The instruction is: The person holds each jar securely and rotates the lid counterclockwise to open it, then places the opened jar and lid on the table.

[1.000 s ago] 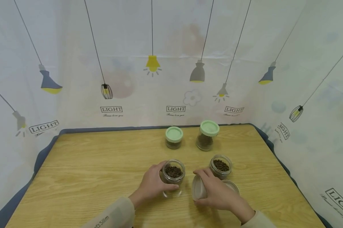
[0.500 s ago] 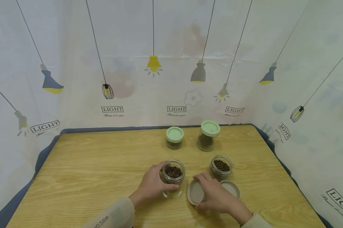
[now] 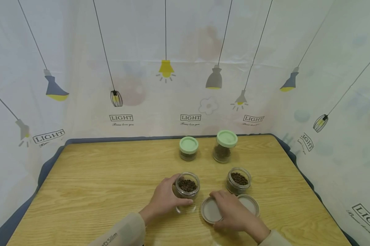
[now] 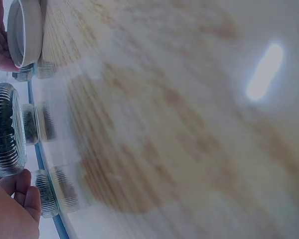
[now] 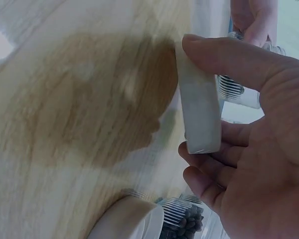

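Note:
My left hand grips a ribbed glass jar from its left side; the jar has no lid and holds dark brown beans. To its right, my right hand holds a round pale lid by its edge, inner face up, low over the wood. The right wrist view shows this lid edge-on between thumb and fingers. Just beyond the right hand lies a second pale lid, partly covered by that hand. Touching or nearly touching it is a short open jar of beans.
Two jars with green lids stand at the back of the wooden table: a small one and a taller one. A white curtain printed with lamps hangs behind and at both sides.
The lid in my right hand has tipped from nearly upright to nearly flat and lowered, shifting slightly left. My left hand and its jar have stayed in place.

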The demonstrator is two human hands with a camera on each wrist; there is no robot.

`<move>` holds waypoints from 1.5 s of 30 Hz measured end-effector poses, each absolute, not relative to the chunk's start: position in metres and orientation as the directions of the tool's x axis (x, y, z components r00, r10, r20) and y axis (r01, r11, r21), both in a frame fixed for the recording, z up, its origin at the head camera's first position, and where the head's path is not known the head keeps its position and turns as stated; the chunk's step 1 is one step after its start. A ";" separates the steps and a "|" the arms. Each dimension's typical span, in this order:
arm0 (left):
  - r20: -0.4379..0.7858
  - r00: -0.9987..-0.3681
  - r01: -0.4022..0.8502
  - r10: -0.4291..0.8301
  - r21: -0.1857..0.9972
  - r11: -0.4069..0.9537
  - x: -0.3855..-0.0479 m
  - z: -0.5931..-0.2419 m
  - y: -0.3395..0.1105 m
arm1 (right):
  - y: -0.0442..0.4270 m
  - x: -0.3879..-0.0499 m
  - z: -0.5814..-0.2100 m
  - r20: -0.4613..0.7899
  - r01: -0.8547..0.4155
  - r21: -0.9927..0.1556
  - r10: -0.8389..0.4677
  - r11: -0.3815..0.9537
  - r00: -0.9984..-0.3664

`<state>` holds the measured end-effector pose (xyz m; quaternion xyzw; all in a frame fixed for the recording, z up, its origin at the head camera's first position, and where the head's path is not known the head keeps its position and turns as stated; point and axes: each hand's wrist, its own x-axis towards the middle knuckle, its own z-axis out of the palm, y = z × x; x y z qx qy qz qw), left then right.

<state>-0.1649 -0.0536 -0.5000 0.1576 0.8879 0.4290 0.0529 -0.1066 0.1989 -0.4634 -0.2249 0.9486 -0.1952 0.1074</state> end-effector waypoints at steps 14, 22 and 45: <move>0.033 -0.943 0.234 0.332 0.776 0.586 -0.165 -0.501 -0.051 | 0.196 -0.104 -0.470 -0.130 -0.396 -0.350 -0.463 0.849 -0.877; 0.036 -0.942 0.239 0.334 0.772 0.589 -0.165 -0.500 -0.048 | 0.200 -0.103 -0.471 -0.156 -0.380 -0.379 -0.463 0.844 -0.873; 0.037 -0.938 0.248 0.344 0.763 0.597 -0.181 -0.492 -0.027 | 0.219 -0.114 -0.423 -0.133 -0.250 -0.394 -0.324 0.885 -0.937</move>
